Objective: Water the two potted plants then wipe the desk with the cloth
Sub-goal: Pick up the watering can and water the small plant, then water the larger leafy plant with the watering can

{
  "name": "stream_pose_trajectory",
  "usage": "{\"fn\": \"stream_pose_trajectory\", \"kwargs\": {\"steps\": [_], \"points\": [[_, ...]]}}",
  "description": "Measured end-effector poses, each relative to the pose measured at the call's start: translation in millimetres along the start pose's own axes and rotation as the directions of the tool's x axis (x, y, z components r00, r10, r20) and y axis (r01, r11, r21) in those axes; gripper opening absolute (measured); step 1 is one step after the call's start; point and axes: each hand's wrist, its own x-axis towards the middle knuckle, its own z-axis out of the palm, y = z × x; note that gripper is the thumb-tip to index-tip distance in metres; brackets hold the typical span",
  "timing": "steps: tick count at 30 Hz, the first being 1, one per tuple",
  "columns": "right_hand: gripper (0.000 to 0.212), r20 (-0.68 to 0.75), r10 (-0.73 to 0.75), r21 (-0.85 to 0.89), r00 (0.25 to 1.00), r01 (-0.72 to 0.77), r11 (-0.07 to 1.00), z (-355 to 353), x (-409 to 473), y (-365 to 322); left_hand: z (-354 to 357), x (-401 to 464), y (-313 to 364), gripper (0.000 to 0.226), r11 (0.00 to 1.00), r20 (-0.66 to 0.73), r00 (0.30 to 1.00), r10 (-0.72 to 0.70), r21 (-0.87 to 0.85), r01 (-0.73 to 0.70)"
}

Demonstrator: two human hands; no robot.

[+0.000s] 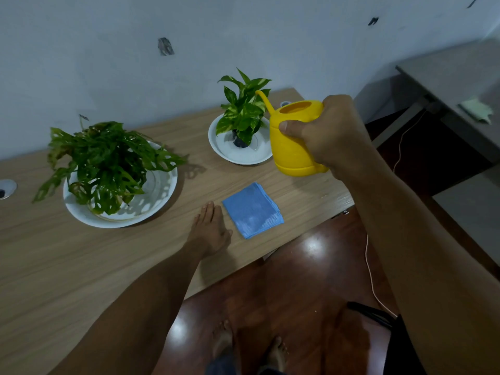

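My right hand (328, 131) grips a yellow watering can (290, 142) held above the desk, its spout reaching up into the leaves of the small pothos plant (244, 112). That plant stands in a black pot on a white saucer (238, 155). A bigger plant with holed leaves (105, 161) sits in a white dish (154, 201) to the left. A folded blue cloth (253, 209) lies near the desk's front edge. My left hand (209, 230) rests flat on the wooden desk (67, 266), just left of the cloth.
The desk's right end and front edge drop to a dark red floor where my bare feet stand. A thin white cable (370, 272) runs down beside the desk. A grey table (460, 74) with a pale rag stands at the right. A cable grommet (6, 188) sits at the far left.
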Motion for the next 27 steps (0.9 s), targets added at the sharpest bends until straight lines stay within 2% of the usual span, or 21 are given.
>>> {"fn": "stream_pose_trajectory", "kwargs": {"steps": [5, 10, 14, 15, 19, 27], "points": [[0.068, -0.023, 0.018, 0.078, 1.0, -0.016, 0.997, 2.5, -6.7, -3.1, -2.5, -3.0, -7.8, 0.09, 0.999, -0.026, 0.999, 0.033, -0.015, -0.034], [0.063, 0.003, 0.022, 0.137, 1.0, -0.022, 0.99, 6.2, -16.9, -11.5, 0.2, -22.2, -23.9, 0.09, 1.0, -0.066, 0.998, -0.016, -0.003, 0.016], [0.034, 0.05, -0.031, 0.18, 0.998, 0.022, 0.984, 5.3, -31.4, -25.9, 0.4, -39.2, -38.4, 0.088, 0.996, -0.081, 0.993, -0.086, -0.014, 0.085], [0.032, 0.062, -0.054, 0.189, 0.997, 0.042, 0.981, 5.3, -35.9, -30.8, 0.7, -44.2, -42.1, 0.088, 0.994, -0.091, 0.99, -0.107, -0.018, 0.106], [0.048, 0.112, -0.143, 0.184, 0.983, 0.121, 0.975, 5.1, -54.9, -51.8, 2.2, -70.1, -57.7, 0.087, 0.981, -0.114, 0.974, -0.195, -0.039, 0.192], [0.051, 0.341, -0.302, 0.144, 0.891, 0.267, 0.953, 28.1, -80.3, -87.9, 6.9, -121.3, -98.1, 0.086, 0.921, -0.165, 0.907, -0.388, -0.108, 0.374]]}}
